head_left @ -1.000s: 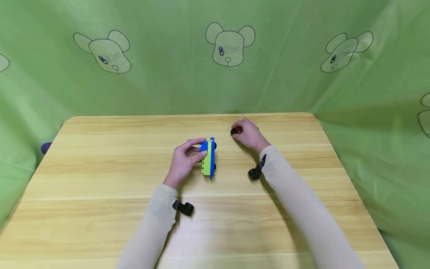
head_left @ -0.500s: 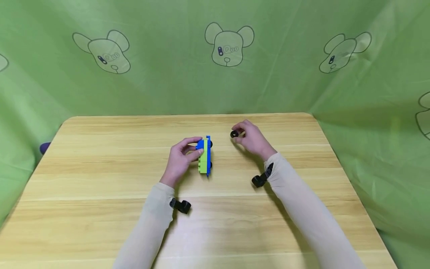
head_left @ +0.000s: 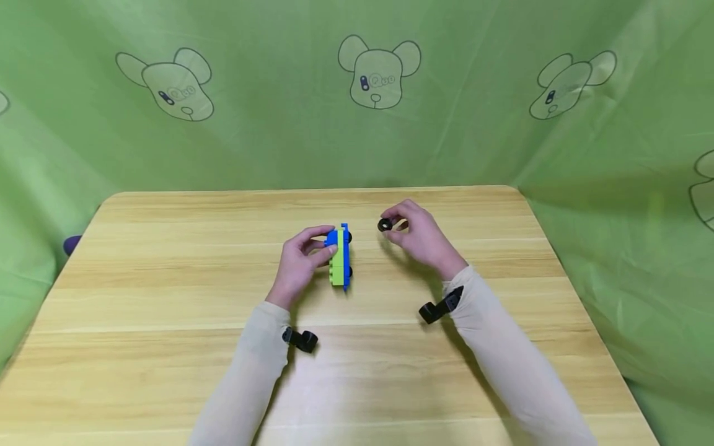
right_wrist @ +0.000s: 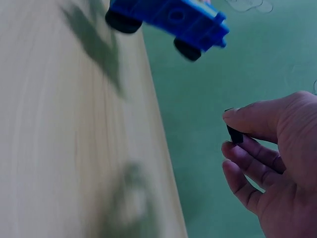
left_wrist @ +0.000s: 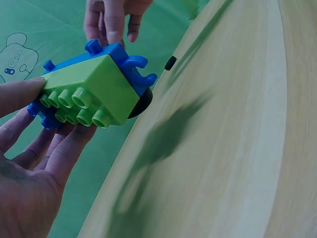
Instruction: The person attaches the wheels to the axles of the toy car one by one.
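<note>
Left hand [head_left: 298,263] grip clasps blue-and-green brick car [head_left: 339,257], tipped on side, wheels facing right hand [head_left: 421,238]. Right grip pinches small black wheel [head_left: 384,225] at fingertips, raised just off worktop [head_left: 167,297], near car's far end. Risks: shallow pinch, wheel may slip and roll away; car may twist in left grip if pushed off-centre.

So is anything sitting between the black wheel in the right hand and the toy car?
Nothing visible. The right hand pinches the black wheel just right of the toy car, which the left hand grips; only bare table lies between.
</note>
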Demonstrator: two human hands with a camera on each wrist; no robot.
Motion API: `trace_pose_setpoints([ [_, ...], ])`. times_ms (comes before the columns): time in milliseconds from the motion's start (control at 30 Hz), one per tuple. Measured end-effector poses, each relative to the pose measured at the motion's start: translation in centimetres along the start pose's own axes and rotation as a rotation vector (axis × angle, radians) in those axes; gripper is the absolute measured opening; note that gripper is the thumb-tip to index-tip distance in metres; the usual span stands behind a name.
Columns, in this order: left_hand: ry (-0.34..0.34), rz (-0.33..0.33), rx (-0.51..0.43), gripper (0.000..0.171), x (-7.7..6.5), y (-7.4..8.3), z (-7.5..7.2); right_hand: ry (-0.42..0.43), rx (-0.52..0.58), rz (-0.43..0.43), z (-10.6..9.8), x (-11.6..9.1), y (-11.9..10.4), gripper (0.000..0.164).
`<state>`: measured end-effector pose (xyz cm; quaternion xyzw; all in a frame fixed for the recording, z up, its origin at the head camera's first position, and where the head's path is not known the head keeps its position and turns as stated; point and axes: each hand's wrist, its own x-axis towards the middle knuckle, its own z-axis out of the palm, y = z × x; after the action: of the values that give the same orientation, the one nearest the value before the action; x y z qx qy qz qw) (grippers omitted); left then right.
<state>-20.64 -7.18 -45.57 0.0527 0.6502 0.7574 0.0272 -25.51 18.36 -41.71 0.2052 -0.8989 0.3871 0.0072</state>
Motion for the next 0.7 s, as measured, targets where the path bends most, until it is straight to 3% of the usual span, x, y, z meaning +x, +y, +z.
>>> trace_pose_setpoints([
  [233,0.002,-0.007,-0.005,0.038,0.1,-0.1,0.0,0.009,-0.026,-0.042,-0.1,-0.8,-1.6,0.032],
  [700,-0.005,-0.017,0.012,0.039,0.1,-0.1,-0.4,0.014,-0.065,-0.102,-0.1,-1.9,-2.6,0.031],
])
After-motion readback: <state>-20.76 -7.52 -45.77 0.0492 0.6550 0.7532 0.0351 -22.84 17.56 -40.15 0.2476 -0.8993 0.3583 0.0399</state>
